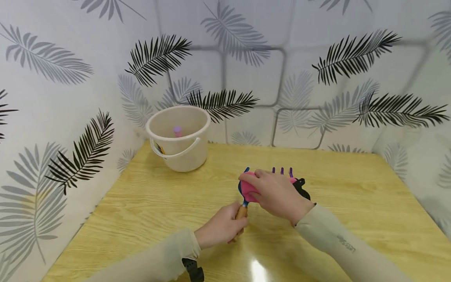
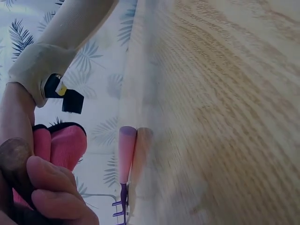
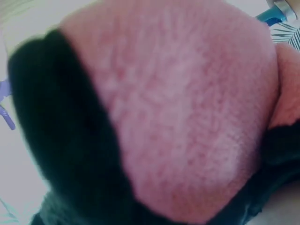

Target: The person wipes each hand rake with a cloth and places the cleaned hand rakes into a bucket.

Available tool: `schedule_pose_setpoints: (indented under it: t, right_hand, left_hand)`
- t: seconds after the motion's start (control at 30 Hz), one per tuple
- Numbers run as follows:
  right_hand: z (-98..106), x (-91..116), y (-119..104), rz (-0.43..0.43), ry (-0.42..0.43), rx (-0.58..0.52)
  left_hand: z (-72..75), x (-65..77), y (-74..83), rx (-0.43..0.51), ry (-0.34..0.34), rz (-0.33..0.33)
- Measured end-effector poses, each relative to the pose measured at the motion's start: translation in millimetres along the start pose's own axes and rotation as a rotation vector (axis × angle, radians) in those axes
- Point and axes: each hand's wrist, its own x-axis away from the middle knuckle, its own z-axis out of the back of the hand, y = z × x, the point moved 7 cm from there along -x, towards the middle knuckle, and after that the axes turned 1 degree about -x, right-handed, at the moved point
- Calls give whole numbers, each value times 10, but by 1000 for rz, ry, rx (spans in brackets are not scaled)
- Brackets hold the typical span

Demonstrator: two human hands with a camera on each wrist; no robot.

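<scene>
My left hand [image 1: 222, 226] grips the wooden handle [image 1: 241, 212] of a small garden tool with a blue metal head [image 1: 245, 203]. The cloth hides most of that head, so its exact kind cannot be told. Pink cloth [image 1: 249, 188] with black edging is bunched in my right hand [image 1: 278, 194], which holds it around the blue metal. In the left wrist view, the handle's rounded end [image 2: 16, 154] shows beside my curled left fingers [image 2: 58, 192]. Cloth [image 3: 187, 112] fills most of the right wrist view, with a blue neck [image 3: 272, 16] at its upper right.
Beyond my right hand lies a rake with purple tines [image 1: 282, 171] and a pink handle [image 2: 125, 154]. A cream bucket [image 1: 186, 154] stands at the table's back left, holding a purple-and-pink object [image 1: 177, 130]. Patterned walls border the wooden table [image 1: 352, 196].
</scene>
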Motion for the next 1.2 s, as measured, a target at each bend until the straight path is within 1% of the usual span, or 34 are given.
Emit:
schedule_pose_setpoints:
  t: [0.1, 0.17, 0.23, 0.33, 0.4, 0.5, 0.6, 0.77, 0.83, 0.87, 0.93, 1.0, 1.1, 1.17, 1.2]
  right_hand:
    - [-3, -50, -60, 44, 35, 23]
    - [-12, -58, -80, 53, 30, 17]
    - [-27, -42, -70, 42, 2, 14]
    - [-44, 11, -14, -1, -65, 12]
    - [-56, 51, 34, -29, -104, 31]
    - [-65, 85, 68, -43, -134, 55]
    - [-67, 75, 38, -24, -110, 70]
    - [-38, -24, -118, 51, 7, 82]
    - [-37, -51, -155, 70, 37, 89]
    - [-40, -52, -159, 72, 38, 91]
    - [-58, -30, -142, 65, 11, 83]
    - [-82, 10, -105, 45, -44, 85]
    - [-101, 69, -52, 29, -116, 95]
    - [-94, 86, -37, 31, -124, 111]
    - [-87, 87, -38, 36, -112, 111]
  left_hand:
    - [-11, -5, 18, 4, 11, -14]
    - [-19, -7, 24, 13, 14, -18]
    - [-26, -2, 36, 23, 21, -18]
    - [-30, 8, 27, 39, 24, -15]
    - [-24, 16, 17, 38, 26, -12]
    - [-19, 28, 6, 34, 23, -8]
    - [-30, 24, 9, 42, 23, -7]
    - [-78, -5, 37, 83, 21, -44]
    - [-74, -3, 31, 97, 31, -52]
    - [-70, 2, 28, 104, 35, -55]
    - [-54, 21, 5, 107, 43, -43]
    - [-36, 45, -19, 88, 53, -31]
    - [-33, 84, -31, 70, 46, -7]
    - [-40, 96, -27, 66, 39, 0]
    - [-44, 97, -21, 66, 36, 4]
